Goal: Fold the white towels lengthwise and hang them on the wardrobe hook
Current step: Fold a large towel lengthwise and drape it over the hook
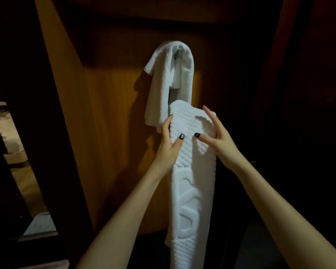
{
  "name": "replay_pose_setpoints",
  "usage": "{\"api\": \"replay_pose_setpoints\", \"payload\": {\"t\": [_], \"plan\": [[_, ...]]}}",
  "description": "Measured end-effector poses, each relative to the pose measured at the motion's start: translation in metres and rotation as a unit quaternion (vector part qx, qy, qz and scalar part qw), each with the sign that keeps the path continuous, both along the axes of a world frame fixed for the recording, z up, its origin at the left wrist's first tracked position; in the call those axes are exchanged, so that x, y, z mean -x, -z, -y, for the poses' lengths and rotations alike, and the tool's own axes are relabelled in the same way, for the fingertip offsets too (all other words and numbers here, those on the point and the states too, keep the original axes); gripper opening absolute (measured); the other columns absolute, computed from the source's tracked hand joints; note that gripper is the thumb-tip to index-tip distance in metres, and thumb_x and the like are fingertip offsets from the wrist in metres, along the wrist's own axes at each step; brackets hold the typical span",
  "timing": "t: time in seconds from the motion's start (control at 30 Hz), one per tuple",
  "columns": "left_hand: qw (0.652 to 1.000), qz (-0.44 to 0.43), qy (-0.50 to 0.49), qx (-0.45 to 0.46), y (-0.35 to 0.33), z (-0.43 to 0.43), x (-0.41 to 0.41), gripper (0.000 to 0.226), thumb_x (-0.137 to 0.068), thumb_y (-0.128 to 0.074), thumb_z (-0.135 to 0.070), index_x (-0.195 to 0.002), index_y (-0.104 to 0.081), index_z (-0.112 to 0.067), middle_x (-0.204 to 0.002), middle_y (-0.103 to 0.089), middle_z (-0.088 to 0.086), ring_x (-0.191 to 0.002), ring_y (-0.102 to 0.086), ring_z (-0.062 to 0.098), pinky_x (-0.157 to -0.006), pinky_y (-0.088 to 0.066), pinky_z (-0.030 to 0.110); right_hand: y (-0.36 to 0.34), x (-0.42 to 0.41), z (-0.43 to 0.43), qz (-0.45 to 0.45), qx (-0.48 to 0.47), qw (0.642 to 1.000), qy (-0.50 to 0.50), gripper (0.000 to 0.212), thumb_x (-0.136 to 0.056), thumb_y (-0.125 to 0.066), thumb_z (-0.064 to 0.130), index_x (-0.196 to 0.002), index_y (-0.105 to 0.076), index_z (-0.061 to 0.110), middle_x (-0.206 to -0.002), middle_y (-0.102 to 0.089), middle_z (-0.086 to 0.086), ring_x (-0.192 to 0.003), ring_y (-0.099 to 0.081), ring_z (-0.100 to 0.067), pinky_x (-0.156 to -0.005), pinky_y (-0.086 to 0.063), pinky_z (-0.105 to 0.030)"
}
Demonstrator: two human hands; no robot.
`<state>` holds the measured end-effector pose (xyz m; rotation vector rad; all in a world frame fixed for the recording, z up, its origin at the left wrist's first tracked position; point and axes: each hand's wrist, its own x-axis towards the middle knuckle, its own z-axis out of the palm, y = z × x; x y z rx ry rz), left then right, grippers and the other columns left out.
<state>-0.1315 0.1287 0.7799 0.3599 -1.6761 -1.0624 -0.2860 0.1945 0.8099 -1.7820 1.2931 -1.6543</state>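
Left hand and right hand pinch the top of a folded white waffle towel.
Long axis vertical; metal wardrobe hook straight above.

Wooden wardrobe panel, dim light. 12 o'clock: plain towel draped over hook. Centre to 6 o'clock: patterned towel, a long narrow folded strip. Hands grip its top: left hand on the 9 o'clock edge, right hand on the 3 o'clock edge, thumbs in front.
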Motion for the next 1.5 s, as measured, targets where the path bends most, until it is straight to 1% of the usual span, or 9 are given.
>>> {"api": "replay_pose_setpoints", "payload": {"t": [0.1,0.27,0.43,0.53,0.7,0.97,1.1,1.27,1.5], "plan": [[0.997,-0.061,-0.003,-0.040,-0.001,-0.004,0.002,0.055,-0.098,-0.050,-0.007,-0.132,-0.031,-0.045,-0.151,-0.028,0.005,-0.136,-0.038,0.024,-0.102,-0.045,0.051,-0.006,0.002,-0.008,-0.031,-0.021,0.999,0.028,0.066,-0.092,-0.066,0.025,-0.135,-0.031,0.061,-0.117,-0.028,0.062,-0.123,-0.033,0.017,-0.094,-0.040,-0.008],[0.995,-0.080,-0.030,-0.048,-0.003,-0.002,0.008,0.054,-0.096,-0.053,-0.010,-0.129,-0.036,-0.048,-0.151,-0.028,0.001,-0.140,-0.032,0.026,-0.108,-0.037,0.054,0.017,0.005,-0.022,-0.072,0.005,0.984,0.165,0.055,-0.093,-0.062,0.035,-0.142,-0.039,0.048,-0.065,-0.056,0.028,-0.058,-0.051,0.005,-0.053,-0.040,-0.008],[0.996,-0.032,-0.024,-0.081,0.004,-0.009,0.010,0.034,-0.100,-0.047,-0.013,-0.130,-0.036,-0.025,-0.142,-0.037,0.011,-0.131,-0.042,0.030,-0.107,-0.039,0.053,0.043,-0.002,-0.027,0.028,-0.011,0.998,0.061,0.048,-0.088,-0.071,0.017,-0.128,-0.057,0.039,-0.121,-0.057,0.034,-0.115,-0.053,0.014,-0.089,-0.044,-0.006],[0.996,0.026,-0.024,-0.079,0.006,-0.005,0.009,0.034,-0.099,-0.049,-0.019,-0.129,-0.034,-0.026,-0.140,-0.042,0.009,-0.125,-0.051,0.022,-0.102,-0.047,0.043,0.052,-0.003,-0.023,0.155,-0.007,0.987,0.037,0.038,-0.086,-0.071,0.007,-0.119,-0.068,0.027,-0.117,-0.068,0.013,-0.113,-0.062,-0.005,-0.086,-0.053,-0.019],[0.971,-0.079,-0.031,-0.223,0.024,-0.002,0.001,0.032,-0.089,-0.065,-0.009,-0.111,-0.042,-0.016,-0.099,-0.065,0.006,-0.075,-0.070,0.002,-0.061,-0.052,0.016,0.053,-0.006,-0.019,0.195,0.004,0.980,0.037,0.033,-0.086,-0.068,0.003,-0.106,-0.073,0.028,-0.114,-0.069,0.005,-0.108,-0.066,-0.018,-0.088,-0.057,-0.034],[0.933,-0.108,-0.046,-0.341,0.043,-0.012,-0.010,0.056,-0.080,-0.076,-0.027,-0.121,-0.048,-0.001,-0.113,-0.065,0.013,-0.102,-0.066,0.019,-0.087,-0.055,0.033,0.055,-0.008,-0.019,0.147,-0.002,0.987,0.062,0.033,-0.088,-0.065,0.001,-0.111,-0.069,0.024,-0.123,-0.064,-0.005,-0.115,-0.062,-0.023,-0.098,-0.052,-0.045],[0.961,-0.051,0.019,-0.271,0.051,-0.011,-0.011,0.042,-0.075,-0.071,-0.043,-0.097,-0.067,-0.008,-0.101,-0.074,0.007,-0.096,-0.070,0.019,-0.073,-0.056,0.026,0.058,0.003,-0.017,0.156,0.006,0.986,0.060,0.033,-0.088,-0.066,0.004,-0.112,-0.070,0.026,-0.122,-0.064,-0.002,-0.112,-0.064,-0.020,-0.088,-0.056,-0.034],[0.985,-0.012,-0.055,-0.161,0.052,-0.013,-0.006,0.024,-0.085,-0.067,-0.036,-0.079,-0.068,-0.012,-0.100,-0.069,0.016,-0.093,-0.065,0.024,-0.087,-0.051,0.042,0.055,0.005,-0.016,0.180,0.009,0.982,0.055,0.033,-0.088,-0.066,0.004,-0.111,-0.070,0.028,-0.121,-0.065,-0.003,-0.110,-0.065,-0.021,-0.087,-0.056,-0.035],[0.995,0.026,-0.023,-0.097,0.041,-0.016,-0.005,0.024,-0.094,-0.059,-0.019,-0.079,-0.053,-0.002,-0.074,-0.060,-0.003,-0.071,-0.056,0.008,-0.062,-0.045,0.020,0.051,0.003,-0.017,0.158,0.022,0.985,0.064,0.033,-0.089,-0.065,0.006,-0.114,-0.068,0.028,-0.121,-0.064,0.004,-0.110,-0.064,-0.013,-0.087,-0.056,-0.030]]}}
